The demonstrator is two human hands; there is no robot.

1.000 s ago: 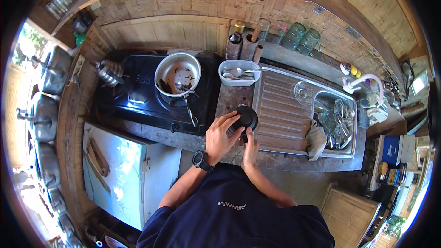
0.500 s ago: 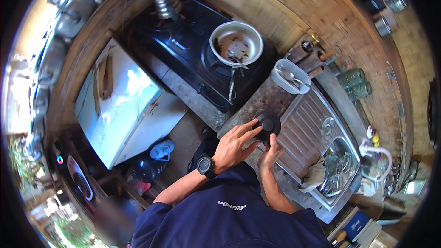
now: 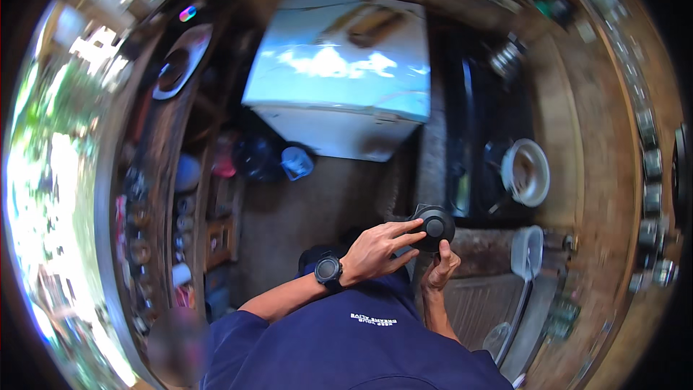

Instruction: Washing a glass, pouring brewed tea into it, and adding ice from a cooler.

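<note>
In front of my body, both hands hold a container with a round black lid (image 3: 434, 227) that has a raised disc in its middle. Below the lid, most of the container is hidden. My left hand (image 3: 377, 251), with a black watch on its wrist, lays its fingertips on the lid's left side. From below and to the right, my right hand (image 3: 439, 274) grips it, the thumb pressed against the lid's near edge.
Ahead stands a white chest (image 3: 339, 119) with a shiny top. A black stove (image 3: 465, 137) to its right bears a metal pan (image 3: 543, 173) and a kettle (image 3: 507, 58). A plastic tub (image 3: 528, 245) stands near the ribbed drainboard (image 3: 484, 303). Shelves (image 3: 195, 130) line the left.
My view has swung left, so the stove and sink now lie farther right and the white chest is straight ahead. The container has stayed in both hands.
</note>
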